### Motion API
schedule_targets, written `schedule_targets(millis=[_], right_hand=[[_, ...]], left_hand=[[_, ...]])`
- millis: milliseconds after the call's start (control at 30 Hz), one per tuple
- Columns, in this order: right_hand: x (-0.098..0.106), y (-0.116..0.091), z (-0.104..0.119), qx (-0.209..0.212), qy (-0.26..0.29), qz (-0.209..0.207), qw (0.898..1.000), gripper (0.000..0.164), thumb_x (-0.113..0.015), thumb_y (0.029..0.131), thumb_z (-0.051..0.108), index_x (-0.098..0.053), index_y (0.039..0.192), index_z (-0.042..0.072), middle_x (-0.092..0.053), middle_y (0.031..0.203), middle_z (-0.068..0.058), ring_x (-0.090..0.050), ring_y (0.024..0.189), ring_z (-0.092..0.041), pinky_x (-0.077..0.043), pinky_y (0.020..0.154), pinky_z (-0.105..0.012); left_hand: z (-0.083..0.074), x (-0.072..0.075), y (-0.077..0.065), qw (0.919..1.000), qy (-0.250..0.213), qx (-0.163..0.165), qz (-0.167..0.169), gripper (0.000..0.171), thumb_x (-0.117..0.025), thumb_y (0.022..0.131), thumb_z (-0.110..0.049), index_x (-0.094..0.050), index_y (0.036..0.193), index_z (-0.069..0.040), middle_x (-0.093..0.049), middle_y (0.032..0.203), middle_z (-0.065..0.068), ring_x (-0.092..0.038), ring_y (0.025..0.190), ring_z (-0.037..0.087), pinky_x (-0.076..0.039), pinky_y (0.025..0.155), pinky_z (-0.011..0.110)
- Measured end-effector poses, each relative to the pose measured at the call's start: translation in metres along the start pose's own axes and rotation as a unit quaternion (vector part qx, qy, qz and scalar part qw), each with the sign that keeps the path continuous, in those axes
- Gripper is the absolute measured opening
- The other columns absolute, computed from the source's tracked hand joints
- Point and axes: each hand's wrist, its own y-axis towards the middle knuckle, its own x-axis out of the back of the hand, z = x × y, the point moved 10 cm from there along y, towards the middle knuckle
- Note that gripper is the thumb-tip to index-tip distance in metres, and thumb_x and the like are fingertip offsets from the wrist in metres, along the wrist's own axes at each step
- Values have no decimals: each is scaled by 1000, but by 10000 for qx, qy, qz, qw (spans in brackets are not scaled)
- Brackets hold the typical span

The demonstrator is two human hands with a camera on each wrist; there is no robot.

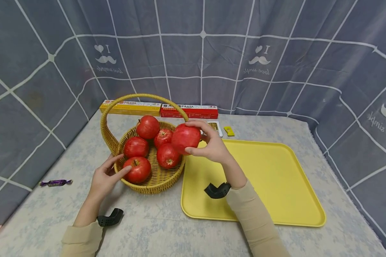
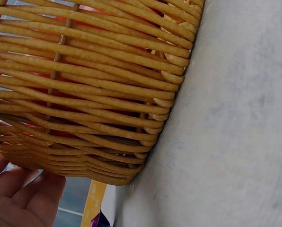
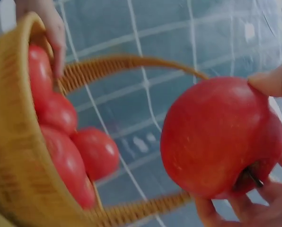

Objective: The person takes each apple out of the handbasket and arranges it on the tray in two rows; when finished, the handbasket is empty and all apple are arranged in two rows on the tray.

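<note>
A woven wicker basket [image 1: 159,187] with a tall arched handle holds several red apples [image 1: 136,147]. My left hand [image 1: 104,180] grips the basket's left rim, its thumb over the edge beside the nearest apple [image 1: 138,171]. In the left wrist view its fingers [image 2: 37,189] lie against the outside of the weave. My right hand [image 1: 212,144] holds another red apple [image 1: 184,139] above the basket's right rim, thumb on one side and fingers on the other. In the right wrist view this apple [image 3: 221,137] shows its stem, and the handle passes behind it.
A yellow tray [image 1: 260,178] lies right of the basket, under my right forearm. Behind stand a yellow box [image 1: 132,108] and a red pasta box [image 1: 189,111]. A small yellow item [image 1: 229,131] lies behind the tray, a purple-wrapped candy [image 1: 56,182] at the left.
</note>
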Motion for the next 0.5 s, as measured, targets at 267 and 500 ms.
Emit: schedule_targets(millis=[267,500], right_hand=[[34,-3,-16,-239,451,241,9984,60,-71,76,0,-46,130,-8,-44,133,-20,-50,110,-34,-51,85,-44],[58,-10,-63,-1379,-872,-163,9865,57,-73,75,7,-54,129,6,-47,132,-10,-48,112,-32,-50,85,-47]], left_hand=[[-1,0,-1,10000,82,16,35,63,-69,87,-30,-45,140,-6,-13,154,15,-25,137,31,-35,93,8],[0,-1,0,10000,39,-30,21,63,-69,87,-30,-45,139,-4,-14,153,16,-23,138,33,-34,88,3]])
